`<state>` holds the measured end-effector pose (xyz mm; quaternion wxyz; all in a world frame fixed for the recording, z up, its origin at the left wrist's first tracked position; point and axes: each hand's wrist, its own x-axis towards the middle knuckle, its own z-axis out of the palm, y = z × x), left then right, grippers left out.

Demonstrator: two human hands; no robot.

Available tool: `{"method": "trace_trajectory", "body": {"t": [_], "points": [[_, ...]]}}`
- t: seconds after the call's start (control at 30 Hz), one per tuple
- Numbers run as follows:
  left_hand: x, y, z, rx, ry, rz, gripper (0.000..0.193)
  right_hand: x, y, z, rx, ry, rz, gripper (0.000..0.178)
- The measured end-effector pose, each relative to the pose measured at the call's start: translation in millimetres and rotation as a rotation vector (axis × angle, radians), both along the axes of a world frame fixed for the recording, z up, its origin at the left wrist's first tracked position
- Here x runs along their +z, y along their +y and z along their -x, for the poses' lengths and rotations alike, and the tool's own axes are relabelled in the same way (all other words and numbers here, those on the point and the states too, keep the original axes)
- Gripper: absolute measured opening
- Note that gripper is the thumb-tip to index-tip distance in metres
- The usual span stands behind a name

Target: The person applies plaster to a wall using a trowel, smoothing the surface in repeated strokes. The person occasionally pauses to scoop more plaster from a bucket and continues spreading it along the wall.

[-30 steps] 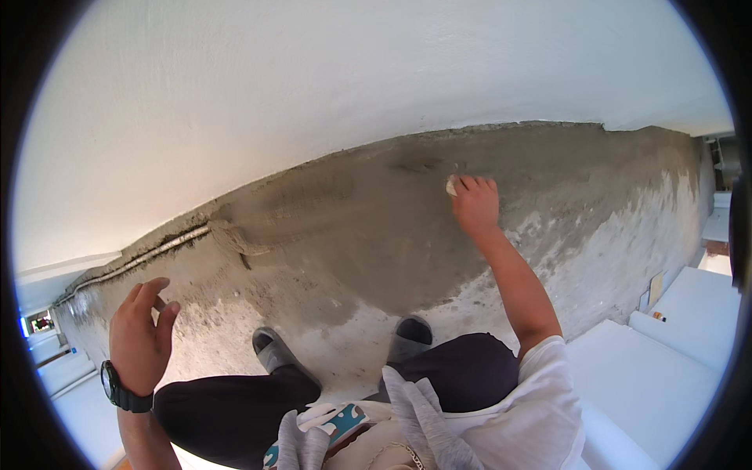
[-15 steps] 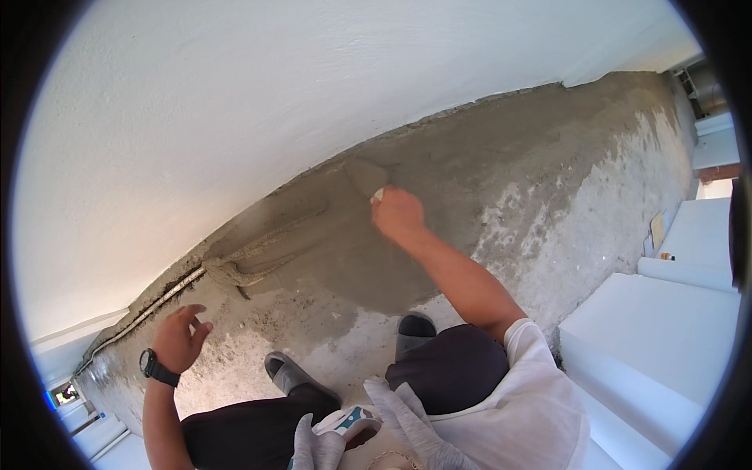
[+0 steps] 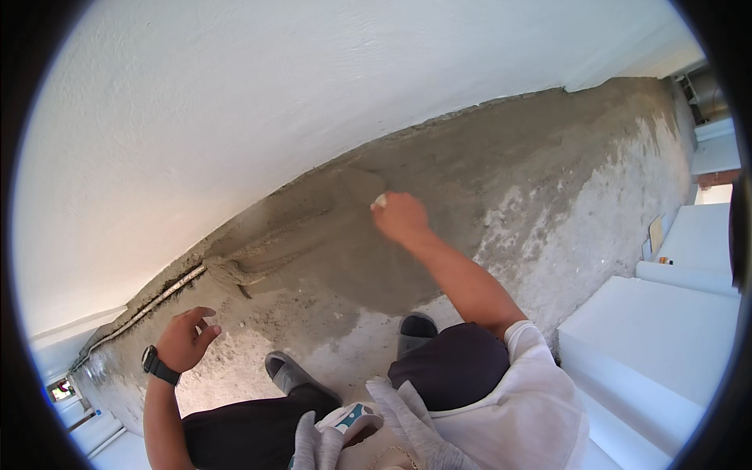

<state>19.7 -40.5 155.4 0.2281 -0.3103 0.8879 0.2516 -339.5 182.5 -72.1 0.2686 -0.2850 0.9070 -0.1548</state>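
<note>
My right hand (image 3: 401,218) is closed around the pale handle of a trowel (image 3: 363,186). Its mortar-smeared blade lies against the wet grey mortar (image 3: 376,266), near the foot of the wall, and its edges blend into the mortar. A thick ridge of rougher mortar (image 3: 229,274) sits to the left, at the end of a thin pale pipe (image 3: 168,291). My left hand (image 3: 186,338) hovers near that pipe, fingers loosely curled and apart, with nothing in it.
A white wall (image 3: 211,102) rises along the far side. My sandalled feet (image 3: 291,374) stand on dry, patchy concrete (image 3: 243,345) at the mortar's near edge. Large white blocks (image 3: 650,329) stand on the right, with a small tan board (image 3: 656,235) beyond them.
The trowel and my right hand have shifted very slightly. My left hand has moved a little to the right and down. The view has tilted slightly.
</note>
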Motion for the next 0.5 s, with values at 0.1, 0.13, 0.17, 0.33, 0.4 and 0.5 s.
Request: {"method": "trace_trajectory", "body": {"t": [0.1,0.13,0.17,0.33,0.4,0.5], "points": [[7.4,-0.7,-4.4,0.053,0.013,0.004,0.032,-2.0,31.2,35.6,-0.135,0.066,-0.001,0.04],[9.2,-1.6,-6.3,0.061,0.008,0.0,0.032,-0.3,44.8,51.9,-0.177,0.072,-0.002,0.041],[10.0,-2.5,-7.5,0.073,-0.008,-0.005,0.032,2.4,56.2,68.6,-0.2,0.131,-0.002,0.041],[3.5,-3.8,-1.9,0.031,-0.024,-0.024,0.034,4.7,50.1,53.0,-0.06,0.177,0.017,0.041],[0.1,-2.0,2.8,0.024,-0.028,-0.058,0.035,0.5,34.4,36.1,-0.005,0.167,0.04,0.04],[1.6,-3.4,4.4,0.048,-0.038,-0.081,0.035,-8.7,37.5,41.6,-0.037,0.086,0.031,0.04]]}}
